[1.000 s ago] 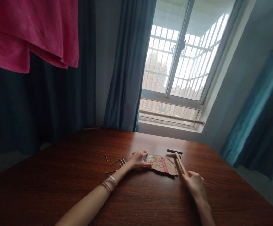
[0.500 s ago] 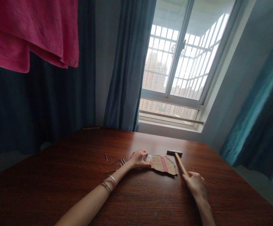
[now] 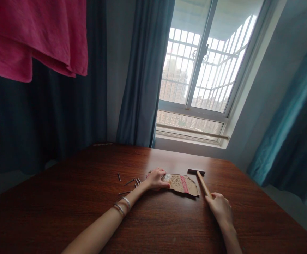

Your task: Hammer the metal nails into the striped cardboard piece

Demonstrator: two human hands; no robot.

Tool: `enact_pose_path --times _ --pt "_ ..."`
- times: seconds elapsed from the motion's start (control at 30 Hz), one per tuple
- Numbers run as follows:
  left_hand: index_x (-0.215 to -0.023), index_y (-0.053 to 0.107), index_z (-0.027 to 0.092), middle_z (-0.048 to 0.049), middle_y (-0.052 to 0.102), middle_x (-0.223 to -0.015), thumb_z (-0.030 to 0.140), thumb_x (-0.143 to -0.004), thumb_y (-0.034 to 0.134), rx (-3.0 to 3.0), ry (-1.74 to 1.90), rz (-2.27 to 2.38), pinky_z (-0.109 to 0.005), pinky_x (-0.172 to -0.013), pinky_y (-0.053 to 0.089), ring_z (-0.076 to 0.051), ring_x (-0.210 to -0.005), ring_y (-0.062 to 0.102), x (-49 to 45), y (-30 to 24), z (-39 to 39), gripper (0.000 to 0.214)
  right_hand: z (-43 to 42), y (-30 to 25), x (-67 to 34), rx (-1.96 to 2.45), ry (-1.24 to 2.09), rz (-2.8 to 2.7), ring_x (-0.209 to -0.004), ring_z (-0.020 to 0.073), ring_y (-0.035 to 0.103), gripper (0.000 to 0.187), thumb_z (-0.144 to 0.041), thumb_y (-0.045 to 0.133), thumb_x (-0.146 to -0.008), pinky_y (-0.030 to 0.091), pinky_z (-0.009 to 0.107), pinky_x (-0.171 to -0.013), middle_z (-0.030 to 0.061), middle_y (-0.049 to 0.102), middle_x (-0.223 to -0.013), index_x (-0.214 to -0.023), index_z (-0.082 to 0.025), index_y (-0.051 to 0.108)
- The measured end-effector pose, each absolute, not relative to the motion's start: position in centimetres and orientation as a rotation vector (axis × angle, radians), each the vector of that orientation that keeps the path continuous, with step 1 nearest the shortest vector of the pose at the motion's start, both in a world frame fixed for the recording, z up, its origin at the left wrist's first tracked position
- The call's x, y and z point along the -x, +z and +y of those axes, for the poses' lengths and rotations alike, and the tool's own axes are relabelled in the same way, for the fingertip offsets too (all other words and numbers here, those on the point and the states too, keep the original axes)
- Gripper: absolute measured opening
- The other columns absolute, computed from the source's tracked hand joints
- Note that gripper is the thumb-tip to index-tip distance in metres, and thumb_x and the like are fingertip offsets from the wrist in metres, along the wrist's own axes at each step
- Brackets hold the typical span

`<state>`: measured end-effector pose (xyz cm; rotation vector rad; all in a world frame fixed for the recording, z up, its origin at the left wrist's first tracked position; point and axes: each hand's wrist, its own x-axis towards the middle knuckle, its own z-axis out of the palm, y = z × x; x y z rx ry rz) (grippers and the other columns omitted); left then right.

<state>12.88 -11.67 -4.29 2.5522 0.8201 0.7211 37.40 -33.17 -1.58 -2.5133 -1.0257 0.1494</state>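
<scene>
A ragged piece of brown cardboard (image 3: pixel 183 185) with many small holes and a pink stripe lies on the dark wooden table (image 3: pixel 71 208). My left hand (image 3: pixel 155 179) rests on its left end with fingers curled, pressing it down; bracelets circle that wrist. My right hand (image 3: pixel 220 208) is closed round the wooden handle of a hammer (image 3: pixel 201 181), whose dark metal head lies on the table just beyond the cardboard's right end. Several loose nails (image 3: pixel 129 182) lie scattered left of my left hand.
Beyond the table's far edge is a window (image 3: pixel 196 81) with grey-blue curtains (image 3: pixel 143 77) on both sides. A pink cloth (image 3: pixel 34 35) hangs overhead at the upper left. The table's right edge (image 3: pixel 275 211) runs close to my right hand.
The hammer has shifted only slightly, its head sitting a touch lower on the table. Both hands stay where they were.
</scene>
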Motion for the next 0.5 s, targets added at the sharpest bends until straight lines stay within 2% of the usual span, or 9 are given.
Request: enact_pose_path --times 0.33,0.5 --pt "-0.096 0.067 0.024 -0.0037 0.061 -0.097 0.059 -0.052 0.07 -2.579 0.737 0.806 -0.03 -0.083 0.038 -0.024 -0.095 0.051 -12.9 -4.5 -11.6 0.056 -32.7 -2.9 -37.9 2.571 0.081 -1.115 -0.09 0.027 0.062 0.033 -0.041 0.048 -0.074 0.044 0.031 -0.071 0.0145 0.066 -0.093 -0.087 -0.017 0.067" --pt "-0.093 0.067 0.024 -0.0035 0.061 -0.097 0.059 -0.052 0.07 -2.575 0.719 0.833 -0.03 -0.083 0.037 -0.024 -0.095 0.051 -12.9 -4.5 -11.6 0.054 -32.7 -3.6 -38.3 2.581 0.121 -1.14 -0.09 0.0268 0.061 0.032 -0.039 0.049 -0.076 0.043 0.031 -0.072 0.0141 0.066 -0.089 -0.09 -0.016 0.065"
